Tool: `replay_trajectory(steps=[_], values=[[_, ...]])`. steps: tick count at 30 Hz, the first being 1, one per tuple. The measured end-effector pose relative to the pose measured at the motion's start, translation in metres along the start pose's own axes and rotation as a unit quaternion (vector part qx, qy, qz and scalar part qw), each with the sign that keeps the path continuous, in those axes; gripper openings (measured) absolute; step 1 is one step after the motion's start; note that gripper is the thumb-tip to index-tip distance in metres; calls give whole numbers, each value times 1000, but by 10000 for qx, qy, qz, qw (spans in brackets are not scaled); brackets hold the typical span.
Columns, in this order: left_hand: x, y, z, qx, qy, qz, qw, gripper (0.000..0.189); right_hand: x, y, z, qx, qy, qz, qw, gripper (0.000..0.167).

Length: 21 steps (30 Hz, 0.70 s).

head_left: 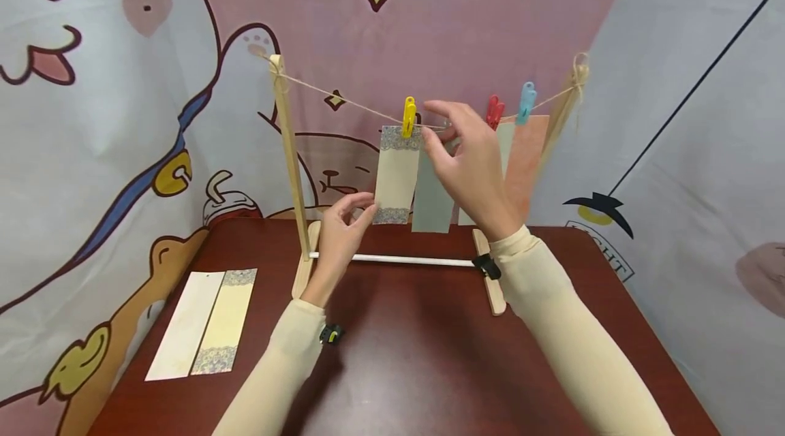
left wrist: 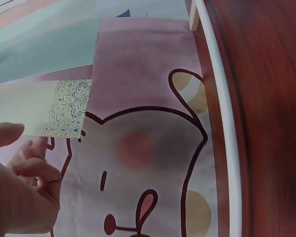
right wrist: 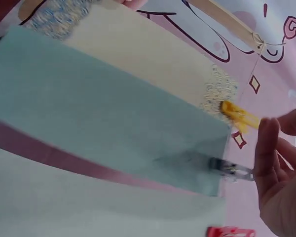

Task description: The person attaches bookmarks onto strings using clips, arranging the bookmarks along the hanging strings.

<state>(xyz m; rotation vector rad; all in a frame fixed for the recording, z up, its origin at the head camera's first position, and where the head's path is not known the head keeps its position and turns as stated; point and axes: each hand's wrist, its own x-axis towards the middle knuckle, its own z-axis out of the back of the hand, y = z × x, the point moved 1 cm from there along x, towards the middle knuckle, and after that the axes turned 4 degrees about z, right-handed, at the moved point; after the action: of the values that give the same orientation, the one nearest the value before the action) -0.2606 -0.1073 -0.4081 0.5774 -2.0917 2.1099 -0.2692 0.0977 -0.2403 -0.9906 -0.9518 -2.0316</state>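
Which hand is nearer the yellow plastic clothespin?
Right. Right hand: just right of the clothespin. Left hand: well below, by the lower-left edge of the cream paper strip with patterned ends.

Cartoon-printed backdrop [head_left: 466,27], glossy reddish-brown table [head_left: 417,354]

yellow clip [head_left: 409,117] of smooth plastic, hanging patterned strip [head_left: 396,177] of matt paper, rough twine line [head_left: 345,99], glossy tabletop [head_left: 398,361].

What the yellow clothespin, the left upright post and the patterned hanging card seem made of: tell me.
Yellow clothespin: probably plastic, smooth and slightly glossy, judging by its even, bright colour.
Left upright post: apparently pale, unpainted wood, matte, with a natural tan tone.
Patterned hanging card: likely paper or thin cardstock, matte, being flat with crisp edges.
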Motion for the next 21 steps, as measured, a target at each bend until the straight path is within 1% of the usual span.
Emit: replay_trajectory(steps=[2, 4, 6, 9, 12, 16, 21], values=[[-5, 3, 1, 178, 53, 80, 9998, 24, -8, -5, 3, 89, -261, 171, 9995, 27], [-11, 5, 4, 379, 135, 188, 9990, 26, -17, -9, 7, 153, -447, 240, 9986, 24], [-16, 6, 5, 573, 235, 280, 9977, 29, -27, -14, 12, 104, -626, 281, 9976, 22], [-23, 7, 6, 698, 417, 368, 9960, 34, -40, -18, 20, 30, -862, 313, 9958, 22], [-27, 7, 9, 833, 501, 470, 9942, 42, -49, -20, 24, 4, -1051, 464, 9934, 23], [-34, 8, 22, 1099, 528, 655, 9904, 51, -57, -22, 22, 197, -1210, 582, 9908, 24], [-45, 14, 44, 1391, 459, 790, 9861, 54, -69, -30, 19, 431, -1269, 411, 9901, 24]])
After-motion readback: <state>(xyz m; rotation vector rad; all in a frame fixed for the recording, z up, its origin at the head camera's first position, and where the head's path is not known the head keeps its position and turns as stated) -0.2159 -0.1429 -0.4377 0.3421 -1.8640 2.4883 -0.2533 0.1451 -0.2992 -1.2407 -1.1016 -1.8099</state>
